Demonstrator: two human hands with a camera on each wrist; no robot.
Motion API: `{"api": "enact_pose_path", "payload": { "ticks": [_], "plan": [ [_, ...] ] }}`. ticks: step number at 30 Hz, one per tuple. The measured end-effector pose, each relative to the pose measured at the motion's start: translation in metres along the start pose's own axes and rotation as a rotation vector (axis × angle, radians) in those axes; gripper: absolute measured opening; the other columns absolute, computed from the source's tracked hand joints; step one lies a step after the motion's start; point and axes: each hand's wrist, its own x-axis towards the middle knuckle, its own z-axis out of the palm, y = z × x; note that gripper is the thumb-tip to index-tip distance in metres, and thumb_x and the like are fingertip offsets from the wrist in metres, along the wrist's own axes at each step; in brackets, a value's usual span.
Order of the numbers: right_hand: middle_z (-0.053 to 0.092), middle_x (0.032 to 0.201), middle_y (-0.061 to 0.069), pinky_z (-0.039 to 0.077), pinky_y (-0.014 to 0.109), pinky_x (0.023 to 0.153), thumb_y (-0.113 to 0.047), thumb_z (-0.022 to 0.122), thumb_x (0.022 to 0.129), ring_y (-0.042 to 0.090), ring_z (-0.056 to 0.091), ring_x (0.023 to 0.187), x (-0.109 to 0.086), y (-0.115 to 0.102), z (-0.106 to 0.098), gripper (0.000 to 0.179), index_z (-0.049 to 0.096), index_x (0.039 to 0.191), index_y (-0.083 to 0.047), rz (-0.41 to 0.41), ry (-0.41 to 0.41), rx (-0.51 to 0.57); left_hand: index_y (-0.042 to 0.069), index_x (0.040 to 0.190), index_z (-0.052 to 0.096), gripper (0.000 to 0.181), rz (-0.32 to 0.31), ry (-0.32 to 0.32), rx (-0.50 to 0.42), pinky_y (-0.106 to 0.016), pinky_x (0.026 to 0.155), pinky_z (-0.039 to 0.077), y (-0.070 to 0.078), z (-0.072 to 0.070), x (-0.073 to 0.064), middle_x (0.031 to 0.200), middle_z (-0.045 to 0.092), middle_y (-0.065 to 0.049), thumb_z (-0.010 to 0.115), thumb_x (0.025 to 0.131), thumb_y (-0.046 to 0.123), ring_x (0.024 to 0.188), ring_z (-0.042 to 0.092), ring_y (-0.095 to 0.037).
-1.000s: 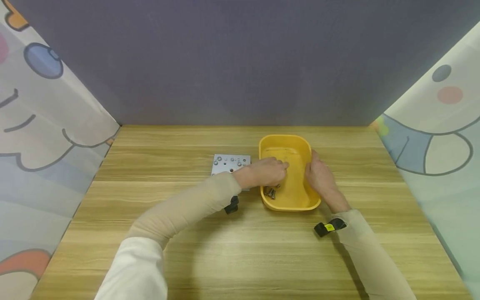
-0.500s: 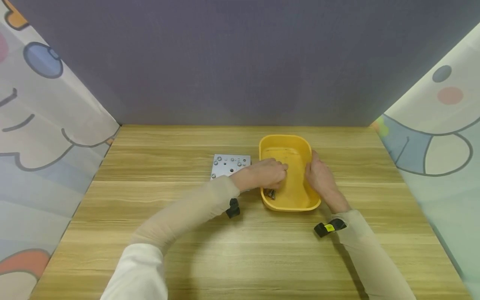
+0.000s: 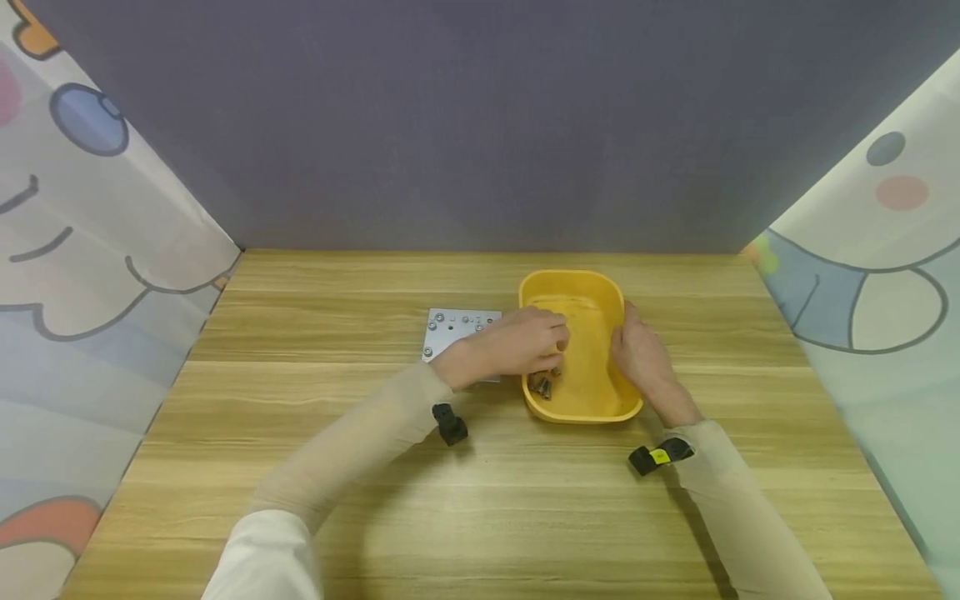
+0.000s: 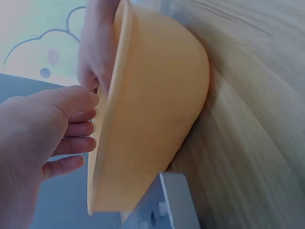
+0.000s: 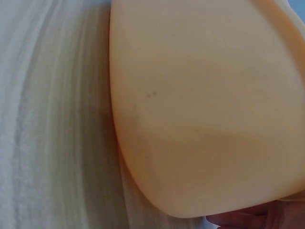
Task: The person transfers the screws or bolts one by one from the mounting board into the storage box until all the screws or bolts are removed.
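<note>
A yellow plastic bin (image 3: 592, 375) stands on the table, with several small metal screws (image 3: 540, 386) in its near left corner. My left hand (image 3: 521, 342) hovers over the bin's left rim, fingers loosely bent. The left wrist view shows the left thumb and fingers (image 4: 78, 143) apart, with nothing visible between them. On the opposite side, my right hand (image 3: 643, 354) grips the bin's right wall. Only a few right fingers (image 5: 257, 217) show below the bin in the right wrist view. Partly behind my left hand lies a silver metal plate (image 3: 444, 333) with holes and screw heads.
The wood-grain table (image 3: 480, 525) runs back to a dark grey panel (image 3: 480, 125). Cartoon-printed curtains (image 3: 877, 275) hang at both sides. The plate's edge (image 4: 178, 202) sits close to the bin's left wall.
My left hand has drawn slightly left from inside the bin, its fingers loosening, and shows more of the screws. The right hand and the bin have stayed in place.
</note>
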Motion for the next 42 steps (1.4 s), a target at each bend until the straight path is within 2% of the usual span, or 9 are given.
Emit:
{"api": "enact_pose_path", "payload": {
  "ticks": [8, 15, 21, 29, 37, 42],
  "plan": [
    [0.061, 0.111, 0.046, 0.055, 0.066, 0.078, -0.008, 0.033, 0.106, 0.058, 0.065, 0.097, 0.000, 0.002, 0.001, 0.053, 0.023, 0.152, 0.017, -0.005, 0.002, 0.002, 0.014, 0.113, 0.070, 0.019, -0.037, 0.028, -0.035, -0.031, 0.105, 0.050, -0.005, -0.005, -0.014, 0.111, 0.067, 0.002, 0.061, 0.104, 0.028, 0.107, 0.063, -0.013],
    [0.060, 0.114, 0.047, 0.053, 0.068, 0.082, -0.009, 0.032, 0.106, 0.060, 0.064, 0.101, 0.000, 0.003, 0.001, 0.053, 0.022, 0.152, 0.017, 0.006, 0.002, -0.006, 0.013, 0.113, 0.071, 0.019, -0.072, 0.087, -0.056, -0.029, 0.104, 0.050, -0.013, -0.006, -0.023, 0.114, 0.068, 0.002, 0.062, 0.104, 0.027, 0.105, 0.063, -0.013],
    [0.061, 0.113, 0.046, 0.054, 0.067, 0.080, -0.010, 0.032, 0.107, 0.059, 0.064, 0.099, 0.000, 0.002, 0.001, 0.054, 0.022, 0.153, 0.016, 0.014, -0.005, -0.015, 0.011, 0.113, 0.072, 0.019, -0.112, 0.118, -0.057, -0.029, 0.102, 0.051, -0.018, -0.009, -0.030, 0.109, 0.068, 0.001, 0.062, 0.104, 0.025, 0.099, 0.062, -0.012],
    [0.062, 0.109, 0.045, 0.055, 0.065, 0.076, -0.010, 0.032, 0.107, 0.056, 0.066, 0.094, 0.001, 0.001, 0.001, 0.055, 0.020, 0.154, 0.015, 0.024, -0.013, -0.008, 0.012, 0.111, 0.072, 0.017, -0.173, 0.132, -0.079, -0.028, 0.100, 0.053, -0.024, -0.007, -0.041, 0.109, 0.069, 0.001, 0.065, 0.102, 0.025, 0.099, 0.063, -0.011],
    [0.062, 0.110, 0.045, 0.055, 0.065, 0.075, -0.010, 0.032, 0.107, 0.056, 0.066, 0.094, 0.002, 0.001, 0.001, 0.055, 0.021, 0.154, 0.015, 0.024, -0.016, -0.012, 0.013, 0.110, 0.072, 0.014, -0.240, 0.189, -0.124, -0.035, 0.104, 0.052, -0.034, -0.005, -0.058, 0.109, 0.071, 0.002, 0.067, 0.101, 0.022, 0.099, 0.066, -0.014],
    [0.062, 0.110, 0.045, 0.055, 0.065, 0.076, -0.010, 0.032, 0.107, 0.055, 0.066, 0.094, 0.003, 0.001, 0.002, 0.055, 0.021, 0.154, 0.015, 0.015, -0.015, -0.009, 0.011, 0.113, 0.072, 0.018, -0.275, 0.194, -0.136, -0.041, 0.110, 0.049, -0.040, -0.003, -0.069, 0.111, 0.071, 0.000, 0.068, 0.100, 0.023, 0.102, 0.066, -0.017]
  ]
}}
